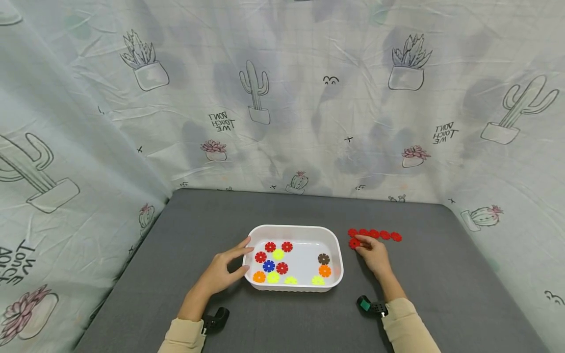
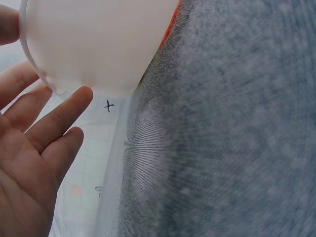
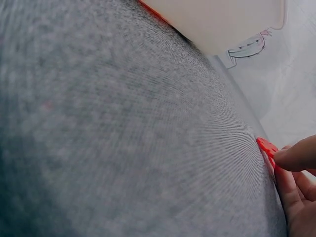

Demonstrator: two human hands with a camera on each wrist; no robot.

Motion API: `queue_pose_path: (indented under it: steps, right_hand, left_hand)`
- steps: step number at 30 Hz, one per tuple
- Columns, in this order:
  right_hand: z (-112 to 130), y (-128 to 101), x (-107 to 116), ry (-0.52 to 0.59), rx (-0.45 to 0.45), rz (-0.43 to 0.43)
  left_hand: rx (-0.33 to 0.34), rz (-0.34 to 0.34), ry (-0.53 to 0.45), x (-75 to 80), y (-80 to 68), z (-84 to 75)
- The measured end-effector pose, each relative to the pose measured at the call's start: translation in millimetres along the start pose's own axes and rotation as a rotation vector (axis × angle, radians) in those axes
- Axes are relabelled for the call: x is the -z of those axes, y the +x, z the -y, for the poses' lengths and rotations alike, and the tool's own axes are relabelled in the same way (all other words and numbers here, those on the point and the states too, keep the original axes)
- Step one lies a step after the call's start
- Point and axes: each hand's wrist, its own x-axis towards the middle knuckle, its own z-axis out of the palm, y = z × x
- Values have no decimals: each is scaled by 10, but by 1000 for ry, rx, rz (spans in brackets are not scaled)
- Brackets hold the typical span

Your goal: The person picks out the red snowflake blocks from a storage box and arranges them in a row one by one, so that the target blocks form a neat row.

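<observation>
My left hand (image 1: 223, 269) rests against the left end of a white plastic tub (image 1: 293, 227), its fairly straight fingers spread along the rim. The left wrist view shows those fingers touching the tub's outer side. To the right of the tub, my right hand (image 1: 374, 256) pinches a red notched disc (image 1: 354, 243) between thumb and fingers, low at the tabletop. In the right wrist view the thumb lies over that red disc (image 3: 266, 145). Just beyond it is a row of several red discs (image 1: 373, 234) on the table.
Inside the tub lie more notched discs: red (image 1: 287, 246), yellow (image 1: 273, 277), orange (image 1: 324, 270), blue (image 1: 269, 265) and brown (image 1: 323, 258). A grey cloth (image 1: 282, 318) covers the table. Cactus-printed fabric (image 1: 287, 108) hangs behind and at the sides.
</observation>
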Motion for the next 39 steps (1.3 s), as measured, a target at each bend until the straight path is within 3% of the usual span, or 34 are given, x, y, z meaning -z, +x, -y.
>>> queue_pose_path:
  steps: [5, 16, 22, 33, 39]
  right_hand:
    - [-2, -6, 1, -27, 17, -22]
    - [37, -46, 23, 104, -7, -41]
    - [141, -78, 45, 143, 76, -37]
    - [548, -186, 31, 248, 188, 56]
    - [745, -264, -36, 286, 249, 123]
  left_hand:
    - [0, -4, -5, -4, 5, -20]
    - [-11, 12, -9, -6, -5, 58]
    - [-6, 10, -7, 3, -1, 37]
    - [-10, 20, -10, 144, 5, -310]
    - [-6, 24, -15, 153, 7, -332]
